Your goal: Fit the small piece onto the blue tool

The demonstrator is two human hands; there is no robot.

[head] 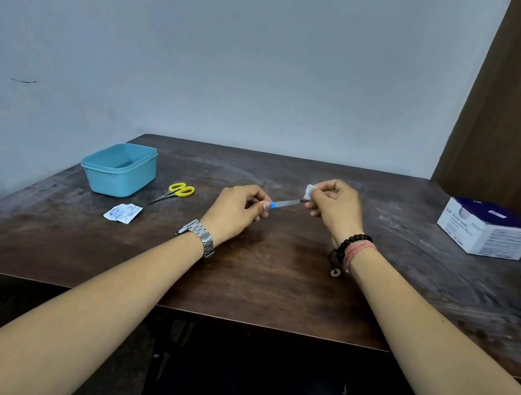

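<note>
My left hand (238, 210) pinches the blue-banded end of a thin metal tool (285, 204) and holds it a little above the dark wooden table (271, 286). My right hand (337, 207) pinches a small white pad (309, 191) folded round the tool's far tip. A metal watch sits on my left wrist; bead and thread bracelets sit on my right wrist. The two hands are about a tool's length apart over the table's middle.
A teal plastic tub (119, 169) stands at the back left. Yellow-handled scissors (176, 191) lie beside it, with a torn white wrapper (123, 212) in front. A white and blue box (487, 228) sits at the far right by a brown wooden panel.
</note>
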